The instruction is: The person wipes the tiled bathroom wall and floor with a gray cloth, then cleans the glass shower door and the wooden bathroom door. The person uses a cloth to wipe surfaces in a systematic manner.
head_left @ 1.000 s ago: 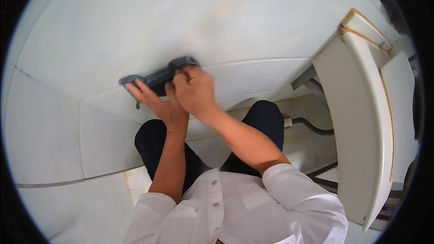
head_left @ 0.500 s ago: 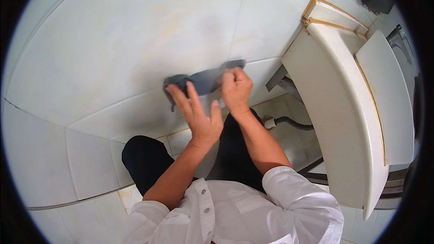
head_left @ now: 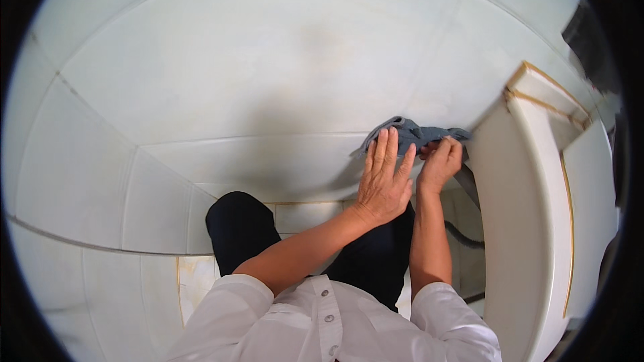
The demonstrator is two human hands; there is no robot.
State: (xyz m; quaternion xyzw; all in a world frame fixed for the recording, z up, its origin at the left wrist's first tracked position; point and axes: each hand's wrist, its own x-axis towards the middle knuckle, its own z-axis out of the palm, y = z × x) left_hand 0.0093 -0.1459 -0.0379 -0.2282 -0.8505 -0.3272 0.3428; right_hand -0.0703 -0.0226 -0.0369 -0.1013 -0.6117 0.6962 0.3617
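Note:
A crumpled grey-blue cloth lies against the white tiled wall, close to the counter on the right. My left hand presses on the cloth's left part, its fingers stretched out and slightly spread. Closed around the cloth's lower right part is my right hand, its fingertips pinching the fabric. The cloth's right end sticks out beyond that hand, near the counter's edge.
On the right stands a white counter with a thick front edge and brownish seams. Below it runs a dark hose. My dark-clad knees are near the wall's foot. A dark object hangs at the upper right.
Both hands have moved right along the wall with the cloth, toward the counter. The cloth, stretched between the hands before, is now more bunched. The view has shifted as well.

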